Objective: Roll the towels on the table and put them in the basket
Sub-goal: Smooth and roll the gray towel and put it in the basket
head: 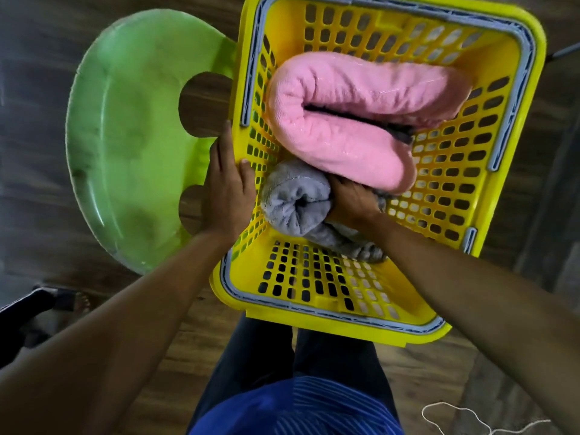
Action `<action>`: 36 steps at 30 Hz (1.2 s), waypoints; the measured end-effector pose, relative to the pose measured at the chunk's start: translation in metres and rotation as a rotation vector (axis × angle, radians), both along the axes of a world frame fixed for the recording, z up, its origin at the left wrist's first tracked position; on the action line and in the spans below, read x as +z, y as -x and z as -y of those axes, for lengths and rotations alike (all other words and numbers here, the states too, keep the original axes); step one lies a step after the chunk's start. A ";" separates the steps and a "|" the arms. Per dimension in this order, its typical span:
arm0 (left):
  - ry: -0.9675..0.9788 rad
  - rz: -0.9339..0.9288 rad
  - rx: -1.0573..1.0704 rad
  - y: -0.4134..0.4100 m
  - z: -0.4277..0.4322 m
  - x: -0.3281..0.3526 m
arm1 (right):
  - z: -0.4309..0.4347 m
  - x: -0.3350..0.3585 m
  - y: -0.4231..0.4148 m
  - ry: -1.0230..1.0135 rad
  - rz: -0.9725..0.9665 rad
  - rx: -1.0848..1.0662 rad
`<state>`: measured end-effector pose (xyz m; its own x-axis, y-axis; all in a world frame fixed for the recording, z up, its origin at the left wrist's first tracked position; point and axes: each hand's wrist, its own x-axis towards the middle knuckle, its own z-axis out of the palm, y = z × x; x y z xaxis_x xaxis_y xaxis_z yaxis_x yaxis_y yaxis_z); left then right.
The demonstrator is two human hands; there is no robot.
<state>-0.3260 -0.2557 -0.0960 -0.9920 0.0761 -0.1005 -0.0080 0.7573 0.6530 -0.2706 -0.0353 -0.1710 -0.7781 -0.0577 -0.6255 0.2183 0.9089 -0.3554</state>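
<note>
A yellow plastic basket [320, 296] with slotted walls fills the middle and right of the head view. Inside it lies a rolled pink towel [351, 120], bent into a U. Below the pink one sits a rolled grey towel [295, 205], its spiral end facing me. My right hand [353, 204] is inside the basket and grips the grey towel from the right, its fingertips hidden under the pink roll. My left hand [227, 186] holds the basket's left rim, thumb over the edge and fingers outside.
A green plastic chair [125, 136] stands left of the basket on a wooden floor [37, 89]. My legs in dark trousers [282, 356] are below the basket. A white cord [455, 412] lies on the floor at the bottom right.
</note>
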 end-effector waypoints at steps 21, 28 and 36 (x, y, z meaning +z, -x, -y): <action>0.032 0.008 -0.016 0.000 -0.001 0.002 | 0.015 -0.003 -0.079 -0.192 -0.218 0.012; 0.031 -0.001 -0.029 -0.001 0.001 0.002 | 0.023 -0.011 -0.089 -0.050 0.055 -0.080; 0.039 0.008 -0.016 -0.001 0.001 0.004 | 0.030 -0.009 -0.100 0.179 0.116 -0.108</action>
